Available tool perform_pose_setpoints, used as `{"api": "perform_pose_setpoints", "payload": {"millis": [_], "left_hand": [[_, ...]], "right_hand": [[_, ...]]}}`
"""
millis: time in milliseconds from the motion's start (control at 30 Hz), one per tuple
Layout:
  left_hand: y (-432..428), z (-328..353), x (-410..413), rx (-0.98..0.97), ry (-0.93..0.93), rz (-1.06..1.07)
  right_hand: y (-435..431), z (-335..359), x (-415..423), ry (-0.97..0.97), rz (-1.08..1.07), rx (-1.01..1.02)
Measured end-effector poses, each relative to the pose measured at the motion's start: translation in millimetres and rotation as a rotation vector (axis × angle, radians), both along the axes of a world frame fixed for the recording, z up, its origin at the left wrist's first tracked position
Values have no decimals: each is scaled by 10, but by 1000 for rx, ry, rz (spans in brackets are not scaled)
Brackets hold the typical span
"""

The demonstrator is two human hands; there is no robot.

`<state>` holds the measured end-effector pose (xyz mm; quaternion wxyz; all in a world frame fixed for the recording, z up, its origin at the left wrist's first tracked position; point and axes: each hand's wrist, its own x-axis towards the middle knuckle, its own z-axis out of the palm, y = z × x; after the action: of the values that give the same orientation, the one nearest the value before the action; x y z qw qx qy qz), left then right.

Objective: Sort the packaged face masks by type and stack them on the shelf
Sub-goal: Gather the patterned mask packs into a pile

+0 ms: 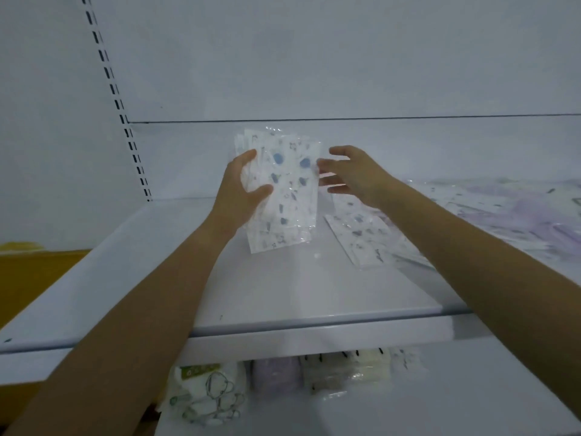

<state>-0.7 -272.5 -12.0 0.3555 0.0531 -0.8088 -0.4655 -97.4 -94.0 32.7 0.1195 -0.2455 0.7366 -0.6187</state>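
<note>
Evidently mid-sort: left hand (243,187) is clutching the blue-printed mask bundle (284,193) centre-frame, right hand (356,174) hovering spread, empty; squaring it for stacking looks next.

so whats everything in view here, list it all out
shelf: one, white, centre
mask bundle: one, white with blue print, held upright above shelf
loose printed packs: a few, white, flat on shelf right of bundle
lilac packs: pile, lilac, shelf far right
lower packs: four stacks, green-labelled, lilac, cream, white, under shelf
slotted upright: one, white, back left
yellow-brown object: one, far left, unclear
left hand: one, grips bundle
right hand: one, open, beside bundle's right edge
</note>
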Motion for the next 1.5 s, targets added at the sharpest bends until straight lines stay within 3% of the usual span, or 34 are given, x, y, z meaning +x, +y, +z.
{"api": "perform_pose_setpoints", "payload": {"millis": [100, 167, 200, 367, 467, 533, 667, 833, 933, 1000, 1133, 1300, 1400, 1500], "left_hand": [[-83, 3, -40, -1, 22, 86], [-88, 3, -61, -15, 30, 127], [-81, -2, -74, -26, 35, 135], [-97, 4, -83, -47, 20, 147], [-119, 13, -45, -39, 11, 180], [-118, 16, -7, -58, 17, 213], [-126, 28, 24, -116, 44, 280], [-140, 67, 98, -28, 65, 399], [-98, 128, 113, 51, 73, 329], [-1, 193, 144, 151, 79, 238], [263, 338, 230, 395, 123, -36], [565, 387, 301, 296, 167, -147], [756, 332, 393, 276, 201, -175], [1016, 265, 600, 357, 231, -238]], "right_hand": [[288, -50, -125, 391, -63, 667], [424, -147, -130, 426, 9, 1003], [451, -200, -94, 400, 49, 1050], [343, -413, 75, 451, 148, 824], [293, -446, 90, 526, 14, 929], [276, -416, 103, 481, -26, 951], [203, -355, 184, 343, 32, 794], [181, -230, 178, 83, 4, 189], [173, -64, 177, -11, -21, -177], [98, 10, 222, -61, -26, -312], [-65, 107, 357, -54, -124, -389], [-27, 250, 588, 120, -290, -394], [180, 210, 798, 310, -350, -266], [514, 73, 1002, 314, -278, -157]]}}
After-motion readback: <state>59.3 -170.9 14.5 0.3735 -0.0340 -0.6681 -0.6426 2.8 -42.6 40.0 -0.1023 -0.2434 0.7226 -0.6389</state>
